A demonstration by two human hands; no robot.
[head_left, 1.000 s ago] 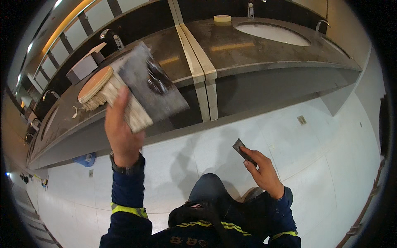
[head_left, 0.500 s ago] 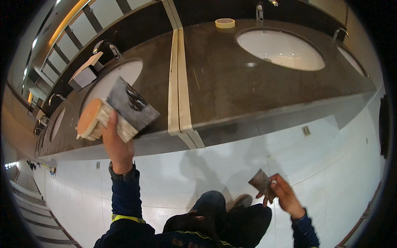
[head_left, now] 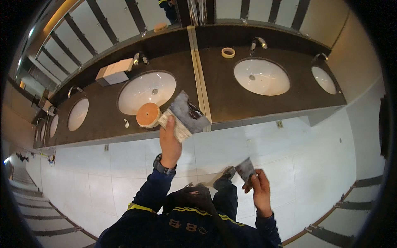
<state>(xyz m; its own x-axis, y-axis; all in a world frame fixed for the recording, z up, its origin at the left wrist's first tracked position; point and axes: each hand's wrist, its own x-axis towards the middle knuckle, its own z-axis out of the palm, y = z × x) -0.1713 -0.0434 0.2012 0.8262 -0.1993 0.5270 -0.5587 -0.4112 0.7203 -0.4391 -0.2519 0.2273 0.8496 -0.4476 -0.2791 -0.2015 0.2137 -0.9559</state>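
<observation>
My left hand [head_left: 170,144] is closed around a pale, layered piece at the front edge of the counter. A flat grey plate [head_left: 180,108] with a wet-looking black smear extends from it. Beside the plate, a round orange-faced disc [head_left: 148,114] with a small centre hole and pale, frayed sides moves along with this hand; how they join is hidden by the fingers. Lower right, over the floor, my right hand [head_left: 261,191] grips a small putty knife [head_left: 244,167]. Its flat grey blade points up and left, and its handle is mostly hidden.
The dark counter [head_left: 215,95] holds several white oval basins, including one basin [head_left: 261,77] right of a pale vertical strip [head_left: 200,74]. A tape roll [head_left: 228,52] and a white box [head_left: 115,72] stand near the taps. A white scrap [head_left: 126,123] lies left.
The view has swung left and drawn back, showing more basins and mirror. Both hands now appear nearer the middle, still holding the same things. The putty knife blade points more steeply upward.
</observation>
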